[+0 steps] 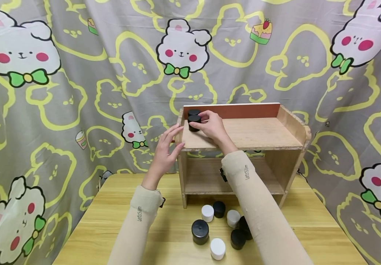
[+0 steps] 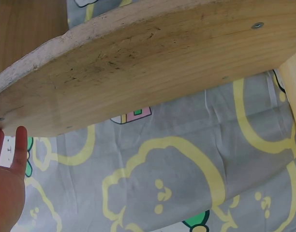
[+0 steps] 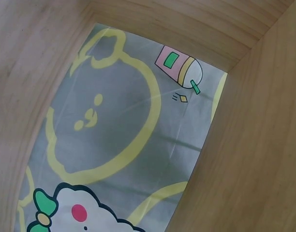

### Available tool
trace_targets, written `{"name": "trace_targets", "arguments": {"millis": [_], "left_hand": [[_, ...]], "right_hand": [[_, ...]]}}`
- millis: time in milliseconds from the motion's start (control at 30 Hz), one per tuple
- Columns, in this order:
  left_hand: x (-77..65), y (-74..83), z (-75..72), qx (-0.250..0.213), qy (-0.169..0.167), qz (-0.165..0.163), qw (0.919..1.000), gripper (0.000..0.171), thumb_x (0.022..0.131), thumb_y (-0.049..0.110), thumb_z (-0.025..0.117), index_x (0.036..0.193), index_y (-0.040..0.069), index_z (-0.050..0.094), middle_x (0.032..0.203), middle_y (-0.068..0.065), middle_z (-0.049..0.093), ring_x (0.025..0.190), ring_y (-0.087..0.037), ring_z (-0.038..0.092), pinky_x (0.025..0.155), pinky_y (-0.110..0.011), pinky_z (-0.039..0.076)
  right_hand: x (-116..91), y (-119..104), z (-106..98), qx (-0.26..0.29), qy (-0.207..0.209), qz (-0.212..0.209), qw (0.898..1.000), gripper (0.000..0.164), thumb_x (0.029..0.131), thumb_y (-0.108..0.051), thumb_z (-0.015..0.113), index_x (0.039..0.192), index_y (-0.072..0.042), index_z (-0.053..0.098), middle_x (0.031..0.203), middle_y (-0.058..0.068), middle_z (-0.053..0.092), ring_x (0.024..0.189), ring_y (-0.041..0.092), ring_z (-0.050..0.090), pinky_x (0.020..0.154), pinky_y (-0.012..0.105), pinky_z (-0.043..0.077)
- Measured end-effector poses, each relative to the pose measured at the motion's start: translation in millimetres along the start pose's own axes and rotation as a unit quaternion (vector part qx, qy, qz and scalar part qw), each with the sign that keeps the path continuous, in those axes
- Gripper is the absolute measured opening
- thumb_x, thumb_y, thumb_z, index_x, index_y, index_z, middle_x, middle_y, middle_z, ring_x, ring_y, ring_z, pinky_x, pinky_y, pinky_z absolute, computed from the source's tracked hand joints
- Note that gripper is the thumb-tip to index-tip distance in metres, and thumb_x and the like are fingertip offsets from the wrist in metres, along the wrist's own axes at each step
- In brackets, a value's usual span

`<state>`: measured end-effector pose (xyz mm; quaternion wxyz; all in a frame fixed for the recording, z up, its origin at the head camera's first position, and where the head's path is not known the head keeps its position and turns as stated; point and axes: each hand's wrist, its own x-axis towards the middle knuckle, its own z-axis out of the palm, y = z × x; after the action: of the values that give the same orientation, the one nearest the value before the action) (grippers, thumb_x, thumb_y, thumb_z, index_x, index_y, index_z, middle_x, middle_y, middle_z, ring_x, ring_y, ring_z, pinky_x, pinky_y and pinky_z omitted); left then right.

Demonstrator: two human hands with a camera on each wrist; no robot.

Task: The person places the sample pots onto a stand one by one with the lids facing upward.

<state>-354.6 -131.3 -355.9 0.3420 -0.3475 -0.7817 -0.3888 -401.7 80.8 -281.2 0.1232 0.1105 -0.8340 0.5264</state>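
Note:
On the top board of a wooden shelf unit (image 1: 243,132), my right hand (image 1: 212,127) pinches a black lidded jar (image 1: 194,123) between thumb and fingers. Right behind it, in the back left corner, stands another black jar (image 1: 194,112), partly hidden. My left hand (image 1: 164,152) has its fingers extended, with the fingertips at the unit's left side panel near the top. In the left wrist view, fingers (image 2: 21,145) show at the panel's edge. The right wrist view looks through the unit's inside and shows no hand.
On the wooden table (image 1: 110,209) in front of the unit stand white jars (image 1: 218,248) and several black jars (image 1: 200,232), some partly behind the right sleeve (image 1: 260,198). A low back rail (image 1: 236,110) borders the top board. A patterned curtain (image 1: 110,73) hangs behind.

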Motion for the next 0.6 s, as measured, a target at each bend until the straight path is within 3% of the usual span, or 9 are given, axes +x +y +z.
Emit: {"name": "trace_targets", "arguments": {"millis": [367,600], "left_hand": [[0.0,2.3,1.1,-0.004,-0.004,-0.006,1.0000,0.052,0.102,0.015,0.065,0.152,0.019,0.051,0.164,-0.001,0.041,0.141,-0.026,0.044,0.107,-0.046,0.042],[0.6,1.5,0.1,-0.004,0.004,-0.005,1.0000,0.053,0.101,0.015,0.067,0.151,0.018,0.052,0.163,-0.002,0.042,0.140,-0.026,0.045,0.105,-0.043,0.044]], "right_hand": [[-4.2,-9.3,-19.6,-0.033,-0.017,0.001,0.999,0.060,0.089,-0.038,0.082,0.135,-0.006,0.062,0.134,0.014,0.067,0.125,0.029,0.062,0.107,0.044,0.050],[-13.9,-17.8,-38.7,-0.019,-0.019,-0.022,0.999,0.062,0.089,-0.039,0.083,0.137,-0.007,0.061,0.133,0.012,0.067,0.125,0.026,0.062,0.105,0.042,0.052]]}}
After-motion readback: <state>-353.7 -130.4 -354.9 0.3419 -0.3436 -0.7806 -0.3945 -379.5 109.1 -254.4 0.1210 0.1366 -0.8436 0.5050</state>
